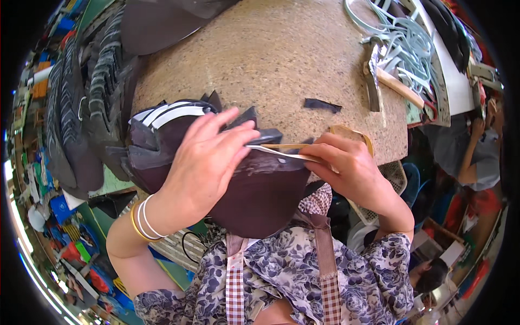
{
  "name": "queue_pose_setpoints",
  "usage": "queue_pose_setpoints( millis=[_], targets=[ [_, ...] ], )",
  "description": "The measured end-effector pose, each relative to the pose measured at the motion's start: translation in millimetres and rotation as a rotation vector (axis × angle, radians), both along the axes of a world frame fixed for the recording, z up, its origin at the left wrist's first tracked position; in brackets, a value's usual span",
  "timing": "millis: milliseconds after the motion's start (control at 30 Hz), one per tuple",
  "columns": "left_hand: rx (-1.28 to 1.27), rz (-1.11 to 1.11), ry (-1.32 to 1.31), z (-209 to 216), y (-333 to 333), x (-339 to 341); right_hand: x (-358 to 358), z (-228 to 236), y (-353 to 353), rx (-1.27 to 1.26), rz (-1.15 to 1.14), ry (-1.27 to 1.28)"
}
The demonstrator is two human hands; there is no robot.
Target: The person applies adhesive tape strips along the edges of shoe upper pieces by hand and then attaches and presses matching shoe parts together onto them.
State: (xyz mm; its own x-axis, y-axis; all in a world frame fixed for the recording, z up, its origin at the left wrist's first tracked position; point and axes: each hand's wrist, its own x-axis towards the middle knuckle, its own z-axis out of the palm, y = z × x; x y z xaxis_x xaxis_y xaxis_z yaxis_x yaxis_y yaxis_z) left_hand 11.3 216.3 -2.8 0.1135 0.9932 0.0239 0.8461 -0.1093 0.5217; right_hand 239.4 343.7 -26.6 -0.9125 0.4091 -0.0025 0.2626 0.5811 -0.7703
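A dark brown sheet piece (260, 195) with a rounded lower edge lies against my body, at the table's near edge. Along its top runs a thin white strip (276, 154), and just above that a narrow tan strip (279, 145). My right hand (346, 165) pinches the right end of the white strip at the piece's corner. Over the left part my left hand (208, 157) rests with fingers stretched and apart, one fingertip touching the white strip's left end. Beneath and left of it lie stacked dark pieces (143, 146) with white curved bands (173, 114).
A hammer (398, 86) with a wooden handle lies at the far right beside tangled pale blue strips (409, 46). A small black scrap (323, 105) lies on the speckled tabletop (260, 65). Rows of dark pieces (103, 81) line the left side. Another person's arm (470, 154) shows at right.
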Motion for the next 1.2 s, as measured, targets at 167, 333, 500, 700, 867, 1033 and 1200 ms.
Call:
queue_pose_setpoints(
  millis=[167, 333, 500, 700, 867, 1033, 1200],
  targets=[
    [0.006, 0.086, -0.063, 5, 5, 0, 18, -8, 0, -0.009, -0.058, 0.003],
    [-0.126, 0.072, -0.113, 7, 10, 7, 27, -16, 0, -0.017, -0.072, 0.006],
    [-0.025, 0.078, -0.114, -2, 15, 8, 34, -16, -3, -0.047, -0.103, -0.009],
    [-0.118, 0.143, -0.320, -6, 17, 11, 48, -18, -8, -0.098, -0.097, -0.035],
    [-0.017, 0.151, -0.292, -7, 13, 14, 50, -4, -11, -0.172, -0.093, -0.050],
    [0.096, 0.160, -0.251, 0, -1, 36, 7, -8, -30, -0.195, -0.106, 0.275],
    [0.207, 0.047, -0.141, -2, -15, 51, -5, -11, -51, 0.403, -0.188, 0.312]
  ],
)
